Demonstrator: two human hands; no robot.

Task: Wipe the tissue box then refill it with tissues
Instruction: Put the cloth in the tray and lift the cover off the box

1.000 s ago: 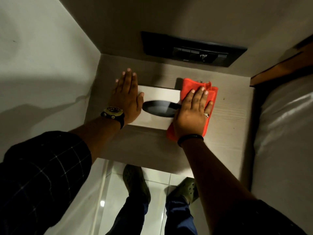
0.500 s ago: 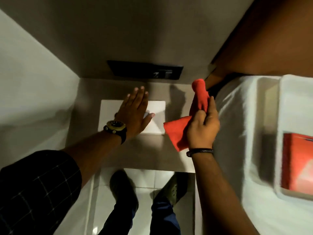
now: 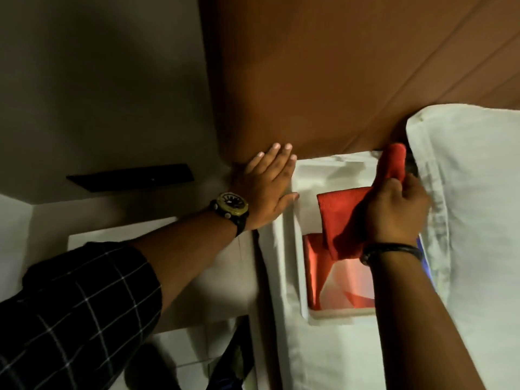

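Right hand (image 3: 395,212) clenched on red cloth (image 3: 346,218), carrying it over bed (image 3: 478,220). Left hand (image 3: 267,190) flat, fingers spread, empty. Tissue box (image 3: 118,235) at 9 o'clock on nightstand — mostly hidden by forearm. Red tissue pack (image 3: 337,285) lies on bed at 6 o'clock of cloth. Wiping looks finished — next: drop cloth, grab pack.

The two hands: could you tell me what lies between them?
In the head view, only bare white bedsheet lies between the left hand and the right hand, which grips the red cloth.
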